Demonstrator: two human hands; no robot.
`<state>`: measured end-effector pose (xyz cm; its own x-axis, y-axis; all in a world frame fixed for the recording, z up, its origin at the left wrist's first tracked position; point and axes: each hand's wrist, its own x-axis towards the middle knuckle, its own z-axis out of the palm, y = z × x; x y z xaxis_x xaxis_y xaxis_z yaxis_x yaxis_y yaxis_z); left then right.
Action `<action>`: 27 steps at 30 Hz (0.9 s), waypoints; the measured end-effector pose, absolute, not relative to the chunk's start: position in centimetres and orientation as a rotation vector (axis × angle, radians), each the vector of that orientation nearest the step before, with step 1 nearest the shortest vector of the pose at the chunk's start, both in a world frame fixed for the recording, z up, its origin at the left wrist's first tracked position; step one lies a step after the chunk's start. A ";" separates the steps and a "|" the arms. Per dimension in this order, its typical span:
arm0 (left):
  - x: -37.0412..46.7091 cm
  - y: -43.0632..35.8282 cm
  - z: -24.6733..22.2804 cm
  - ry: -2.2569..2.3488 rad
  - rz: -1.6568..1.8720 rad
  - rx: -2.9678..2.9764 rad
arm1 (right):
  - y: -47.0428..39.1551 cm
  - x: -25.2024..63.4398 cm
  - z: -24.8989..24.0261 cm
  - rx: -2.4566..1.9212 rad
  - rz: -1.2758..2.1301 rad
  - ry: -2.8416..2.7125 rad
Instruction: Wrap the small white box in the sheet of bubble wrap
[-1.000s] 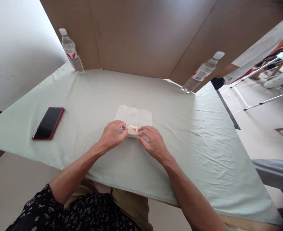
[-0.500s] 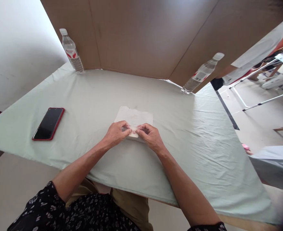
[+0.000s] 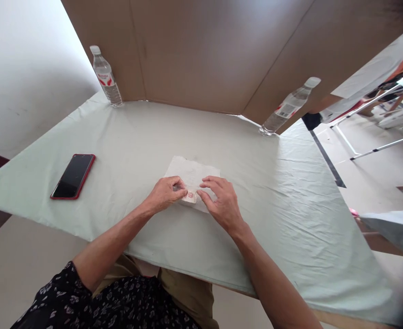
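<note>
A thin white sheet (image 3: 194,171), like a tissue or paper, lies on the table in front of me. On its near part is a small whitish piece (image 3: 189,197) with a reddish pattern; its exact kind is unclear. My left hand (image 3: 169,191) pinches the left edge of this small piece between thumb and forefinger. Just to the right is my right hand (image 3: 221,197), its thumb and fingers apart and nothing between them. The right thumb tip is close to the small piece; I cannot tell whether they touch.
A black phone with a red case (image 3: 73,177) lies at the left on the pale green tablecloth (image 3: 146,137). Two water bottles (image 3: 106,77) stand against the brown cardboard panel (image 3: 201,55) at the back. Part of another person (image 3: 355,87) shows behind the panel at the right.
My right hand has let go of the small piece and moved a little to the right, its fingers opening. The left hand keeps its pinch. More of the reddish pattern shows.
</note>
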<state>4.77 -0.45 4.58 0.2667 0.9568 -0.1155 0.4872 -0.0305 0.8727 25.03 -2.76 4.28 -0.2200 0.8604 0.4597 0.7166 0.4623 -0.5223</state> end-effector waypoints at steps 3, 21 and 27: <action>4.9 -0.2 4.7 1.347 0.656 1.676 | -4.3 24.3 5.6 -1.224 -0.031 -2.194; -0.3 -0.2 4.7 1.698 0.418 1.487 | -4.4 21.5 4.1 -1.312 -0.313 -2.547; 1.4 0.3 4.7 1.536 0.563 1.106 | -4.2 21.4 4.0 -1.303 -0.318 -2.541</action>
<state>1.41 0.27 4.74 0.0437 0.8689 -0.4930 0.3446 0.4501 0.8238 21.43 -4.20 3.99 -0.5601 0.7584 0.3333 0.8172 0.5719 0.0720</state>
